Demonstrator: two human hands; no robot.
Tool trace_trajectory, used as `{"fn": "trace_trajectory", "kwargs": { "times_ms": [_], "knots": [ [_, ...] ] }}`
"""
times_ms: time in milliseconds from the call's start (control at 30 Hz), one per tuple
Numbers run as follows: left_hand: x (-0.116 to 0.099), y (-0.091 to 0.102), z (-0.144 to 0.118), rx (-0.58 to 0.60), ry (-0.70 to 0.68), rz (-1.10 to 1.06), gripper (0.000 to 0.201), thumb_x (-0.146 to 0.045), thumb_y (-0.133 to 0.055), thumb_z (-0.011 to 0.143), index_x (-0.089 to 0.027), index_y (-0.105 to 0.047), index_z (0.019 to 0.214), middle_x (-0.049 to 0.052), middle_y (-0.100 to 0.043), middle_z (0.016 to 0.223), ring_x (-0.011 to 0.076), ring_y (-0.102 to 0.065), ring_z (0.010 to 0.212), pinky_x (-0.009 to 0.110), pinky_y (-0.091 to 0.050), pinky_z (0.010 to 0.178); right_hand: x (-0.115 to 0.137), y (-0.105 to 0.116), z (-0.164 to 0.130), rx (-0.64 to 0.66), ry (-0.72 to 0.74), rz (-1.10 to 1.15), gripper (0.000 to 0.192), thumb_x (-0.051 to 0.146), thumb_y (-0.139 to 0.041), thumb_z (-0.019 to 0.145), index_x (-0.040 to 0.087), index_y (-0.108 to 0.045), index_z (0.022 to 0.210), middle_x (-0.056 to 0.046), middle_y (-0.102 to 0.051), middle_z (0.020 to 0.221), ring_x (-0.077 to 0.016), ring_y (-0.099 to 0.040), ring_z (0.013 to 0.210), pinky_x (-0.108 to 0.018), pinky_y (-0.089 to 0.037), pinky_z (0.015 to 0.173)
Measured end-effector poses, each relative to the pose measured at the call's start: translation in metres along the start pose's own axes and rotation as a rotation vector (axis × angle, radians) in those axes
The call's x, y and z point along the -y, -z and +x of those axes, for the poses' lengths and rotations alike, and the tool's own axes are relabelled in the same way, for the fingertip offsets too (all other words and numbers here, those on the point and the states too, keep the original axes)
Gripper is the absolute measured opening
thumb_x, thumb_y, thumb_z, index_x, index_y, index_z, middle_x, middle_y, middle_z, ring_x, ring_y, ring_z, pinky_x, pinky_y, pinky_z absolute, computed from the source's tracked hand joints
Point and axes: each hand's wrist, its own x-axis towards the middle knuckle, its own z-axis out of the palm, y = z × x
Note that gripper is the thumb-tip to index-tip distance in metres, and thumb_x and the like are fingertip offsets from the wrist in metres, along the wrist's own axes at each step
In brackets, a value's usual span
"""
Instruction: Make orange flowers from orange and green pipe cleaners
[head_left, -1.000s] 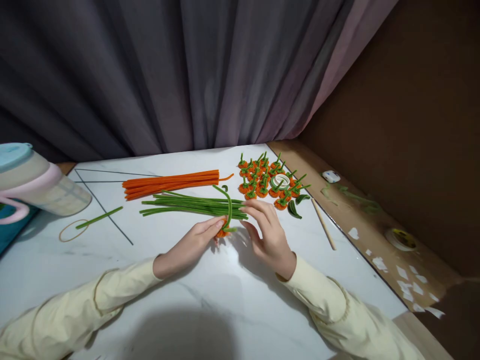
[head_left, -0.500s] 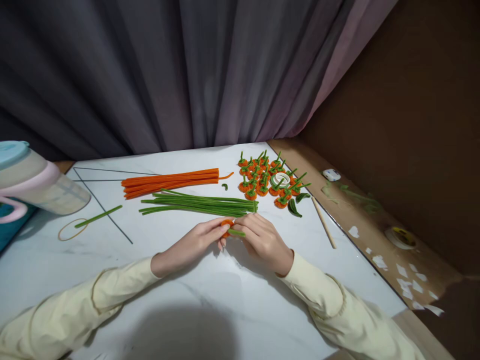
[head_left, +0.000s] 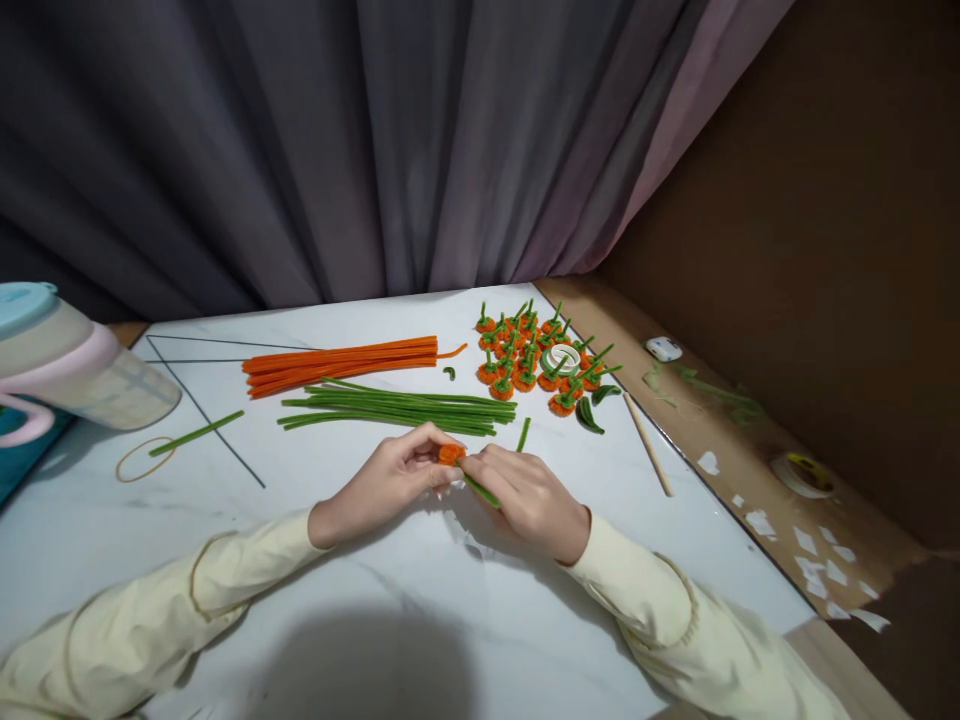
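My left hand [head_left: 386, 482] pinches a small orange pipe-cleaner coil [head_left: 451, 454] at its fingertips, just above the white table [head_left: 390, 590]. My right hand [head_left: 529, 492] grips a green pipe cleaner [head_left: 480, 491] that runs under its fingers, with one end sticking up past the hand. The two hands meet at the coil. Just beyond them lie a bundle of green pipe cleaners [head_left: 390, 408] and a bundle of orange pipe cleaners [head_left: 341, 364].
Several finished orange coils with green stems [head_left: 536, 362] cluster at the back right around a white tape roll [head_left: 562, 358]. A wooden stick [head_left: 648, 458] lies by the right edge. A pink-lidded jug [head_left: 67, 365], a rubber band [head_left: 137, 459] and a short green piece [head_left: 196, 433] sit left.
The green pipe cleaner, first arched up over the coil, has been pulled down and now lies under my right hand. Both hands stayed in nearly the same spot.
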Motion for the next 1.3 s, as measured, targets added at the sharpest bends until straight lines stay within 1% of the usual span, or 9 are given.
{"fn": "trace_trajectory", "kwargs": {
  "times_ms": [167,367,533,667,900,967,1100,1200,1300],
  "knots": [
    [-0.001,0.001,-0.001,-0.015,-0.058,0.068,0.012,-0.024,-0.058,0.082,-0.015,-0.063,0.089,-0.001,-0.06,0.071,0.0123,-0.055,0.064,0.023,-0.045,0.06,0.003,-0.001,0.0,-0.03,-0.132,0.315,0.015,0.013,-0.038,0.091,0.015,-0.053,0.095,-0.005,-0.06,0.072,-0.0145,-0.055,0.063,-0.024,-0.043,0.054],
    [0.001,0.002,-0.001,-0.011,-0.093,0.091,0.017,-0.03,-0.055,0.086,-0.015,-0.062,0.093,0.001,-0.061,0.076,0.0127,-0.056,0.067,0.024,-0.045,0.062,0.006,0.0,0.007,-0.011,-0.545,0.772,0.009,0.022,-0.05,0.09,0.018,-0.056,0.086,0.0,-0.066,0.069,-0.011,-0.063,0.055,-0.021,-0.05,0.053],
    [0.001,0.001,0.003,-0.026,0.052,-0.032,0.025,-0.039,-0.052,0.088,-0.015,-0.057,0.094,0.0,-0.059,0.072,0.0131,-0.056,0.064,0.026,-0.046,0.064,-0.001,0.0,0.004,-0.054,-0.453,0.513,0.01,0.024,-0.049,0.09,0.018,-0.057,0.088,-0.004,-0.069,0.075,-0.0141,-0.065,0.064,-0.023,-0.05,0.058],
    [0.001,0.0,0.005,-0.081,0.095,-0.074,0.026,-0.04,-0.056,0.085,-0.016,-0.059,0.093,0.001,-0.059,0.079,0.0147,-0.055,0.075,0.025,-0.043,0.07,-0.002,-0.002,0.001,-0.021,-0.348,0.346,0.019,0.024,-0.044,0.093,0.017,-0.059,0.085,-0.004,-0.067,0.069,-0.0135,-0.061,0.057,-0.023,-0.047,0.055],
    [0.009,0.0,0.006,-0.09,0.135,-0.2,0.026,-0.04,-0.059,0.083,-0.016,-0.058,0.091,0.001,-0.058,0.082,0.0144,-0.052,0.078,0.024,-0.04,0.07,0.008,-0.003,0.008,0.206,-0.941,1.036,0.027,0.04,-0.047,0.089,0.016,-0.056,0.082,0.002,-0.061,0.056,-0.0072,-0.042,0.025,-0.019,-0.032,0.027],
    [0.012,0.001,0.007,-0.099,0.143,-0.227,0.026,-0.041,-0.059,0.084,-0.016,-0.058,0.09,0.001,-0.057,0.081,0.0139,-0.051,0.077,0.024,-0.04,0.069,0.005,-0.005,0.008,0.179,-0.915,0.999,0.029,0.043,-0.05,0.087,0.016,-0.056,0.081,0.002,-0.061,0.055,-0.0094,-0.049,0.032,-0.02,-0.038,0.033],
    [0.015,0.002,0.009,-0.131,0.116,-0.171,0.027,-0.041,-0.059,0.084,-0.015,-0.06,0.088,0.001,-0.056,0.081,0.0135,-0.05,0.076,0.023,-0.039,0.068,-0.002,-0.004,0.004,-0.112,-0.639,0.456,0.021,0.038,-0.059,0.085,0.017,-0.058,0.087,-0.006,-0.067,0.077,-0.0173,-0.063,0.07,-0.029,-0.051,0.065],
    [0.016,0.001,0.01,-0.155,0.084,-0.104,0.027,-0.04,-0.06,0.083,-0.015,-0.06,0.091,0.002,-0.058,0.082,0.0134,-0.052,0.075,0.024,-0.04,0.068,-0.004,-0.001,0.003,-0.301,-0.377,0.095,0.034,0.03,-0.062,0.085,0.014,-0.05,0.112,-0.016,-0.06,0.111,-0.0257,-0.053,0.107,-0.04,-0.046,0.088],
    [0.017,-0.002,0.009,-0.157,0.052,-0.035,0.028,-0.041,-0.059,0.083,-0.014,-0.06,0.093,0.0,-0.059,0.076,0.0124,-0.051,0.067,0.024,-0.042,0.066,-0.001,-0.001,0.004,-0.237,-0.19,-0.15,0.026,0.019,-0.057,0.088,0.013,-0.051,0.113,-0.016,-0.058,0.118,-0.0287,-0.042,0.12,-0.044,-0.036,0.096]
  ]
}}
